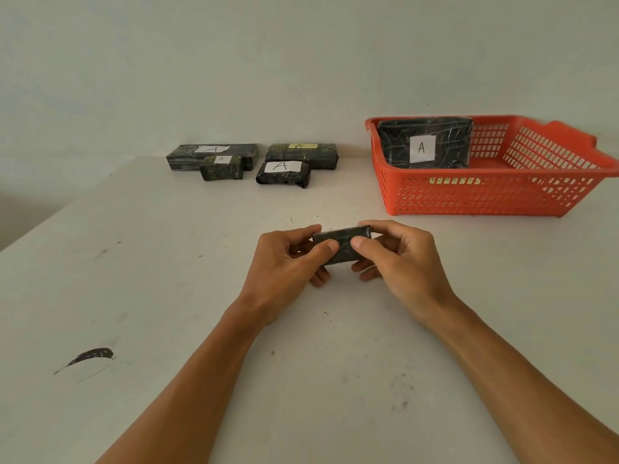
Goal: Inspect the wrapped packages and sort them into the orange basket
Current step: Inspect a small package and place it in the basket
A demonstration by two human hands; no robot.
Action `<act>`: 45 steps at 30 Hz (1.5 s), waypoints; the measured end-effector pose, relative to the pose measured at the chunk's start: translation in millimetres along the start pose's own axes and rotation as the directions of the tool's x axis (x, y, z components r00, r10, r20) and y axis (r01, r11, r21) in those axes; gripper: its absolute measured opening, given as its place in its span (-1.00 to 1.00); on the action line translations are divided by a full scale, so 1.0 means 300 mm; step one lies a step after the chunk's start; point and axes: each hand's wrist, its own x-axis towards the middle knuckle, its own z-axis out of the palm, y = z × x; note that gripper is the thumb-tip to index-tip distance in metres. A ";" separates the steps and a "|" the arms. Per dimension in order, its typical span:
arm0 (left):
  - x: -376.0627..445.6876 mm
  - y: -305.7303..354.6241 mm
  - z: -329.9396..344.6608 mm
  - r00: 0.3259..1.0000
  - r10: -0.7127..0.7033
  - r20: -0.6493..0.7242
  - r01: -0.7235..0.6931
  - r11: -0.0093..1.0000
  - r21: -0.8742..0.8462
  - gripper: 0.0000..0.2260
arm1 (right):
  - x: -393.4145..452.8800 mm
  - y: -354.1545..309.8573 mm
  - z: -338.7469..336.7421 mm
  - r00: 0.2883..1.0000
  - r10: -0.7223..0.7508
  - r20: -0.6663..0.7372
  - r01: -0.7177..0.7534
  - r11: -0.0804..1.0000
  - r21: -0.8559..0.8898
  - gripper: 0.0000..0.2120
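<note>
Nearest on the white bench (167,296), well to the left of the hands, lies a dark smear (90,356) on the surface. Further in, both forearms reach forward and meet over the bench's middle. The left hand (284,259) and the right hand (398,259) share a small dark wrapped package (343,244), held just above the bench. Each grip is clamped on it: the thumbs press its near face, and the fingers curl round behind and beneath its ends. No label shows on the side facing me.

Beyond the held package and off to its right stands the orange basket (469,195), near the wall. Inside it, a large wrapped package (445,142) leans upright against the basket's back left corner, its white label reading "A".

Beyond the held package and to its left, four more wrapped packages sit at the bench's far edge: a long one (187,157) with a small one (221,169) in front of it, then another long one (321,155) with a yellow label, and a smaller one (283,175) in front of that.
</note>
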 end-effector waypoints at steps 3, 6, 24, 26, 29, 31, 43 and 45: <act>0.001 -0.003 -0.001 1.000 0.019 -0.025 -0.018 0.999 0.027 -0.64 | -0.005 0.003 0.003 1.000 -0.019 0.001 0.019 1.000 -0.017 -0.71; 0.000 -0.006 0.000 0.999 0.028 -0.027 -0.027 0.998 0.050 -0.67 | -0.006 0.008 0.008 0.999 -0.033 0.004 0.033 0.998 -0.051 -0.77; -0.001 0.002 -0.001 0.999 0.023 0.027 -0.024 0.999 0.030 -0.78 | 0.006 0.006 0.006 0.999 0.030 -0.010 -0.030 0.999 -0.014 -0.81; -0.003 0.001 0.000 0.999 0.029 0.023 -0.030 0.999 0.037 -0.78 | 0.007 0.005 0.006 0.999 0.031 -0.018 -0.031 0.999 -0.021 -0.83; -0.006 0.002 0.004 0.999 0.030 0.016 -0.030 0.999 0.037 -0.78 | 0.009 0.002 0.007 0.999 0.030 -0.027 -0.031 0.999 -0.019 -0.84; -0.005 0.005 0.006 1.000 0.023 0.015 -0.023 0.999 0.034 -0.81 | 0.008 0.002 0.007 0.999 0.028 -0.025 -0.029 0.999 -0.013 -0.83; -0.002 0.011 0.001 1.000 0.000 0.031 0.000 1.000 -0.019 -0.85 | 0.008 -0.002 0.014 0.999 0.043 -0.021 -0.044 0.999 -0.022 -0.92; -0.001 0.011 0.004 1.000 -0.006 0.017 0.006 1.000 -0.019 -0.86 | 0.005 -0.002 0.014 0.999 0.039 -0.024 -0.040 0.999 -0.024 -0.91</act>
